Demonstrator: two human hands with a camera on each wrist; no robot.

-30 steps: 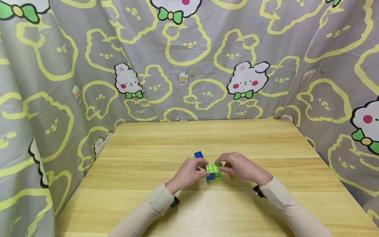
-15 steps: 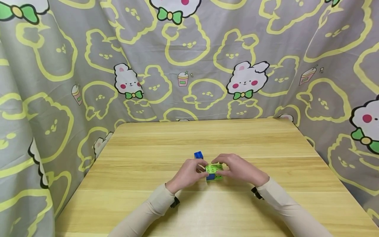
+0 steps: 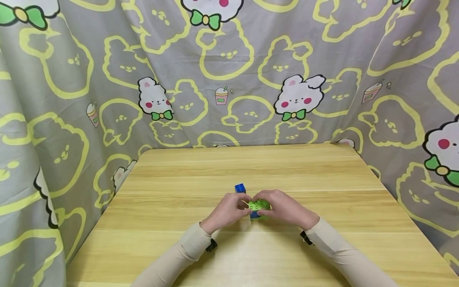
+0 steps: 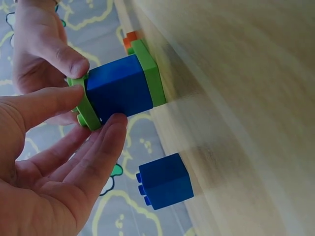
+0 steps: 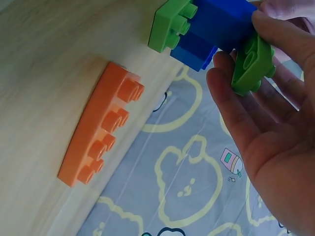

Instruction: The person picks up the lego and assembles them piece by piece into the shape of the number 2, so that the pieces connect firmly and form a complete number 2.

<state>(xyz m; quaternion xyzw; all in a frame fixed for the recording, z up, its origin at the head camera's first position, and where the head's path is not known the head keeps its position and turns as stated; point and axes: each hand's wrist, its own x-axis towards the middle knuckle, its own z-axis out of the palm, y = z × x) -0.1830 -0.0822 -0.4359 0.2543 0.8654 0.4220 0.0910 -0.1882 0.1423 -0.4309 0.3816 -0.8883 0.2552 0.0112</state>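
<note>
A small stack of toy building blocks stands on the table: a flat green block [image 3: 259, 205] on top, a blue block [image 4: 120, 86] under it, and a green base block [image 4: 151, 73] with bare studs [image 5: 184, 24] at the bottom. The top green block juts out past the blue one on the right. My left hand [image 3: 226, 211] holds the stack's left side, thumb on the top block and fingertips against the blue block. My right hand [image 3: 287, 208] grips the overhanging right end of the top block between thumb and fingers.
A loose blue block [image 3: 240, 187] stands just behind my left hand, studs up. To the right of the stack lies a long orange block [image 5: 96, 130], hidden behind my right hand in the head view. A patterned curtain [image 3: 229, 71] surrounds the wooden table [image 3: 186, 171].
My right hand has slid left along the top green block and now covers its right end. The left hand stays in place. The orange block has gone out of sight in the head view.
</note>
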